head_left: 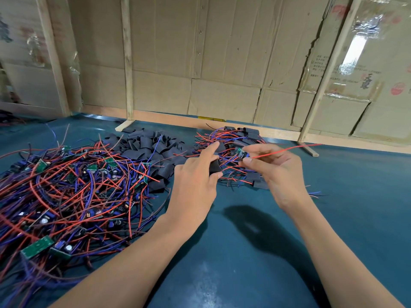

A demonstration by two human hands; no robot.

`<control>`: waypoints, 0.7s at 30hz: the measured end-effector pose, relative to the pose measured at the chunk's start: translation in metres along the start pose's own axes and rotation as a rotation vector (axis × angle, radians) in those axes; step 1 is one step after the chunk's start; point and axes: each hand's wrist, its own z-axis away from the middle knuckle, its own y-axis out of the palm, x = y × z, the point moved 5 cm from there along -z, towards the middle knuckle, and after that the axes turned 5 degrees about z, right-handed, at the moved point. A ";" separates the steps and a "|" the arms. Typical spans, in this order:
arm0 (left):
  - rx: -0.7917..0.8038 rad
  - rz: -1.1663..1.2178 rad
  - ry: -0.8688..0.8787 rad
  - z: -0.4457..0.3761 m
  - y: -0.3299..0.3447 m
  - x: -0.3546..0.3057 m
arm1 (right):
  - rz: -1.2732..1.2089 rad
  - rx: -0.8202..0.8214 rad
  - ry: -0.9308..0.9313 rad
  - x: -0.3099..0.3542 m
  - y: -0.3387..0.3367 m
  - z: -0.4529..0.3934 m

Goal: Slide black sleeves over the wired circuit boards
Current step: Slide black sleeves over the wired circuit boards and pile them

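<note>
A black sleeve (215, 166) is gripped by the left hand (195, 176); a wired circuit board (241, 152) is pinched in the right hand (272, 165), above the tabletop (255, 241). Sleeve mouth should be kept open (wires gathered first), board fed in straight.

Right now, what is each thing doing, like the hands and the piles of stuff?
Left hand: grips a black sleeve, index finger pointing out.
Right hand: pinches a small circuit board with a red wire sticking out, not yet sleeved.
Bare boards pile: tangled, unsleeved.
Empty sleeves pile: loose heap.
Sleeved boards pile: covered, wires poking out.
</note>
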 end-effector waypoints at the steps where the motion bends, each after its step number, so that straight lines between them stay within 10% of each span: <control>1: 0.006 -0.020 0.029 -0.001 -0.001 -0.003 | 0.025 0.014 -0.012 0.001 0.001 0.000; 21: 0.065 0.018 0.256 0.001 -0.005 -0.030 | 0.123 0.144 -0.014 0.006 0.015 0.007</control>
